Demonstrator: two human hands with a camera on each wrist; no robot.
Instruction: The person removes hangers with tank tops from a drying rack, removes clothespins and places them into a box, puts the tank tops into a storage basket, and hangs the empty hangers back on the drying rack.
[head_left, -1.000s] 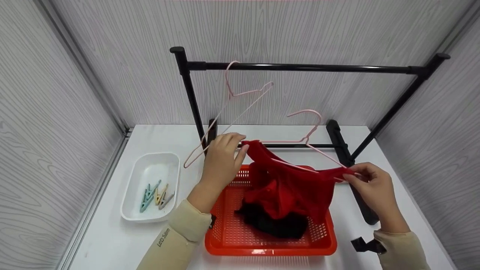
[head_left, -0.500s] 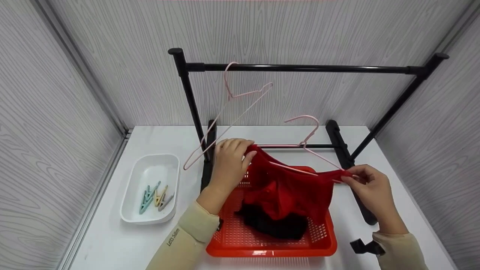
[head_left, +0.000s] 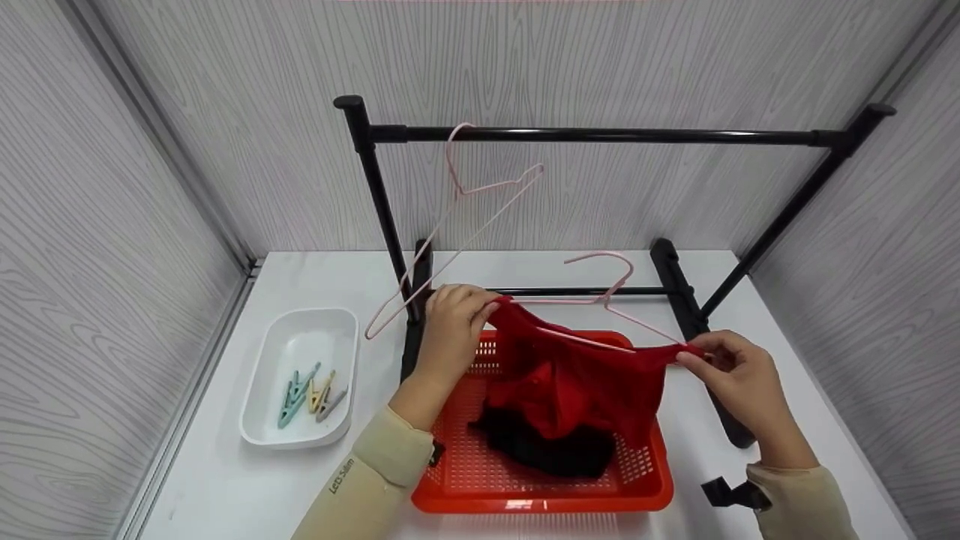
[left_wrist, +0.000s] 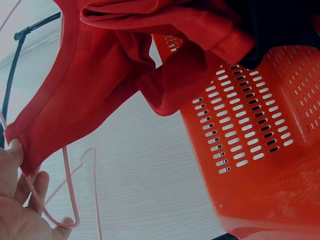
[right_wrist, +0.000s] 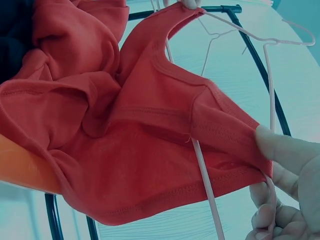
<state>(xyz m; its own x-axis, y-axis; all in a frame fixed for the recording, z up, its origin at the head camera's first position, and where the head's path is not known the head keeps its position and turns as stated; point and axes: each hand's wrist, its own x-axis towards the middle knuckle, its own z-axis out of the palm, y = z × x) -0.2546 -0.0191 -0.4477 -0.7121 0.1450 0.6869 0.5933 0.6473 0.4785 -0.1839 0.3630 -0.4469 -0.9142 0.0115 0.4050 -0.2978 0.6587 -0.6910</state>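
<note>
A red tank top (head_left: 637,386) is spread over a pink wire hanger (head_left: 559,301), whose hook points up and to the left. With thumb and fingers, my left hand (head_left: 454,330) pinches the left strap near that end of the hanger. My right hand (head_left: 739,375) pinches the other strap (right_wrist: 235,132) together with the hanger's right end. In the right wrist view the hanger wire comes out below the cloth. The tank top's lower part droops into a red plastic basket (head_left: 544,504), beside a black cloth (head_left: 551,454).
Behind the basket stands a black rack (head_left: 607,136). A second pink hanger (head_left: 495,184) hangs from the left of its bar, close to my left hand. On the left, a white tray (head_left: 255,397) holds several clothespins (head_left: 296,394) in teal, yellow and grey.
The hanger's hook has sunk lower and slightly left. My left hand has moved a little right and down, its thumb and fingers closing on the strap. My right hand has barely moved.
</note>
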